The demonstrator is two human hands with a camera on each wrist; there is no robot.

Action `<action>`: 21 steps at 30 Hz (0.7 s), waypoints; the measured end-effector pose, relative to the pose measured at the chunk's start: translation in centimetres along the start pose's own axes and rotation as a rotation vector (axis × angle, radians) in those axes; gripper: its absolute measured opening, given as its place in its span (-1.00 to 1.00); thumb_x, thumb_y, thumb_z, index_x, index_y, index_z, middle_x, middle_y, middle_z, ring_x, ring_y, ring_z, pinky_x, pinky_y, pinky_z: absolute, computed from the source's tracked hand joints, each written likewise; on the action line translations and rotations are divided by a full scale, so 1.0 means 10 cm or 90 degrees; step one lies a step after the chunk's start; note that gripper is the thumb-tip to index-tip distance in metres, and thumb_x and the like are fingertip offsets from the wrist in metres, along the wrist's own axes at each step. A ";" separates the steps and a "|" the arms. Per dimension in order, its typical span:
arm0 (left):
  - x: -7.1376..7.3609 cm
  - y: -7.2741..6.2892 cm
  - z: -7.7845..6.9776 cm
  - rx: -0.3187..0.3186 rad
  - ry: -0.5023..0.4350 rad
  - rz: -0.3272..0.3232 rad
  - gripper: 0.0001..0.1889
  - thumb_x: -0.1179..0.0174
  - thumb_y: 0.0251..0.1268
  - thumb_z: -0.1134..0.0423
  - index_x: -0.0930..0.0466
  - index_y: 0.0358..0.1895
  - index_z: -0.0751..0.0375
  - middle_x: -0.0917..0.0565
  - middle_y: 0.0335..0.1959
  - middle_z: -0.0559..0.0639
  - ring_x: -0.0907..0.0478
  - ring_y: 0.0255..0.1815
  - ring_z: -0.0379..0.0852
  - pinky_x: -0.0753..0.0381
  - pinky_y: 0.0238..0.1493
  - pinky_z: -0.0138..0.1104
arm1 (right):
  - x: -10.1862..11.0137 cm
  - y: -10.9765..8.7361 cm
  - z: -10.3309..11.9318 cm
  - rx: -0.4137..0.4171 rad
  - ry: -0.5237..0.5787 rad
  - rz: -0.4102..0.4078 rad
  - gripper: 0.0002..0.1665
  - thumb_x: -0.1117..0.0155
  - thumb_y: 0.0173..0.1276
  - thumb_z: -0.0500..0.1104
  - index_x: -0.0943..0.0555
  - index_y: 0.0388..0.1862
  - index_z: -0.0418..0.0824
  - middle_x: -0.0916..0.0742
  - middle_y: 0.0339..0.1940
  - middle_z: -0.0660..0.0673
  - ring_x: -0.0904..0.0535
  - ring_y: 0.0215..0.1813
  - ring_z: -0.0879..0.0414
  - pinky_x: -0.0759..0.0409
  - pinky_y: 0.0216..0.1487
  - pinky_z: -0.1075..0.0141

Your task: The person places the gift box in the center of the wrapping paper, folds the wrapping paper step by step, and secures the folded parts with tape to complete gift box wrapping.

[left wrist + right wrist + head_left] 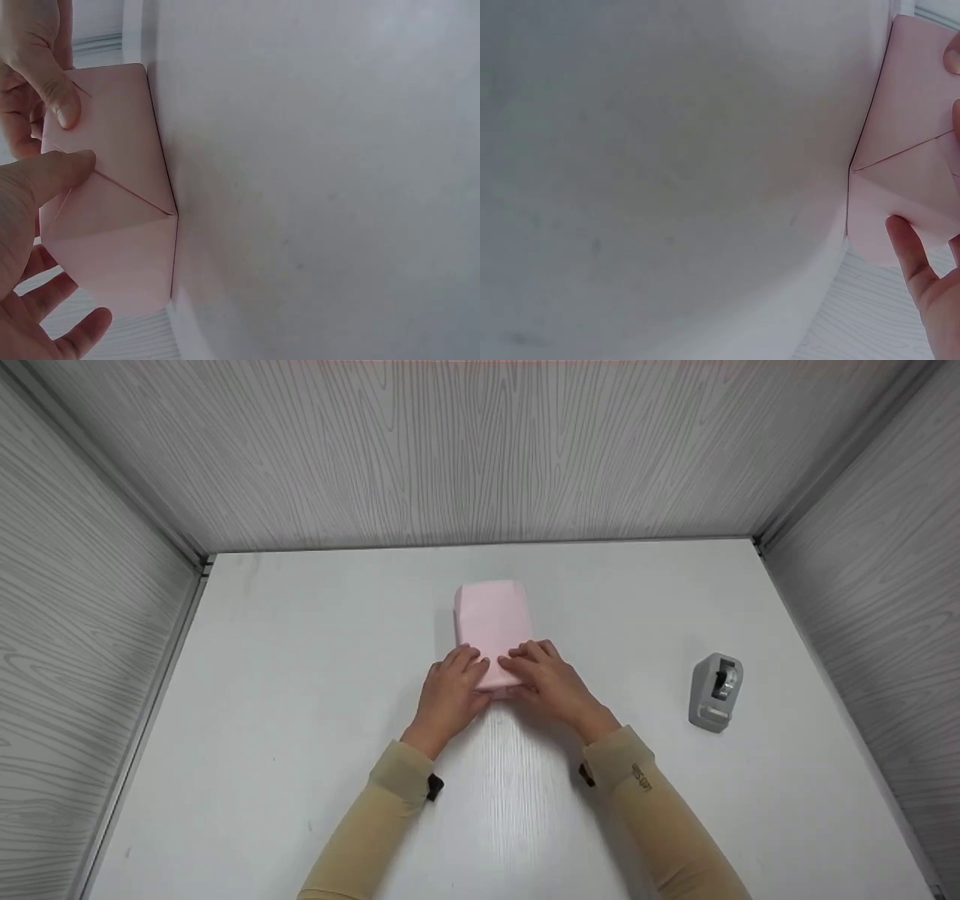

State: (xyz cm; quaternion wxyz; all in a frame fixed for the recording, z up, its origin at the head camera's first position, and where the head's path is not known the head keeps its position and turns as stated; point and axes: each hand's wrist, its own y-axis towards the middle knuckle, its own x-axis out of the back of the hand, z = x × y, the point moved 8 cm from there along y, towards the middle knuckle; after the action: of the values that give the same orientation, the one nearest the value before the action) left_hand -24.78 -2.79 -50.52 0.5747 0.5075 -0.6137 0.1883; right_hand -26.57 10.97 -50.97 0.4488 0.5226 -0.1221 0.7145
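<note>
A white, rectangular tabletop with faint wood grain point(300, 660) meets an upright grey wood-grain back panel point(480, 450), flanked by a matching grey left side panel point(75, 622) and right side panel point(885, 570). Smooth grey corner strips point(112, 469) line the panel joints, and pale, diffuse light leaves a soft sheen on the tabletop.

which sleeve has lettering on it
The right sleeve, on the tape dispenser's side: dark lettering shows on its upper surface. The left sleeve shows none in the head view.
</note>
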 end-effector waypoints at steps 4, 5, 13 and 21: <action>-0.01 -0.01 0.00 0.001 0.000 -0.003 -0.47 -0.44 0.11 0.10 -0.60 0.15 0.21 -0.50 0.20 0.08 -0.32 0.35 0.06 -0.51 0.05 0.01 | -0.01 0.00 0.00 0.000 0.000 0.001 -0.44 -0.38 0.29 -0.02 -0.60 0.25 -0.14 -0.56 0.14 -0.09 -0.37 0.18 0.00 -0.51 0.09 0.09; -0.01 -0.01 0.00 0.001 -0.001 -0.005 -0.47 -0.45 0.11 0.09 -0.60 0.15 0.21 -0.50 0.20 0.08 -0.32 0.36 0.06 -0.51 0.05 0.01 | -0.01 0.00 0.00 0.000 -0.001 0.001 -0.45 -0.38 0.29 -0.02 -0.60 0.25 -0.14 -0.56 0.14 -0.09 -0.37 0.19 0.00 -0.51 0.10 0.09; 0.01 0.00 -0.01 -0.004 -0.010 -0.040 -0.49 -0.47 0.08 0.12 -0.59 0.11 0.22 -0.55 0.17 0.10 -0.36 0.33 0.08 -0.50 0.06 -0.01 | 0.00 0.01 -0.02 -0.015 -0.001 0.016 -0.43 -0.38 0.30 -0.01 -0.59 0.27 -0.12 -0.55 0.16 -0.08 -0.36 0.20 0.01 -0.50 0.12 0.10; 0.03 0.01 -0.03 -0.011 0.004 -0.066 -0.52 -0.47 0.08 0.08 -0.63 0.06 0.19 -0.58 0.16 0.09 -0.41 0.31 0.08 -0.54 0.03 -0.02 | 0.02 0.03 -0.04 -0.026 0.007 0.036 -0.42 -0.39 0.30 -0.06 -0.56 0.30 -0.11 -0.52 0.20 -0.07 -0.33 0.23 0.01 -0.50 0.13 0.09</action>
State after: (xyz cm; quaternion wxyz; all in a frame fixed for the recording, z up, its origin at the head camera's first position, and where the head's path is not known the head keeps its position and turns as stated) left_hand -24.69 -2.64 -50.16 0.5902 0.5333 -0.5860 0.1546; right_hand -27.10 11.19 -50.87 0.4393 0.5060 -0.1491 0.7272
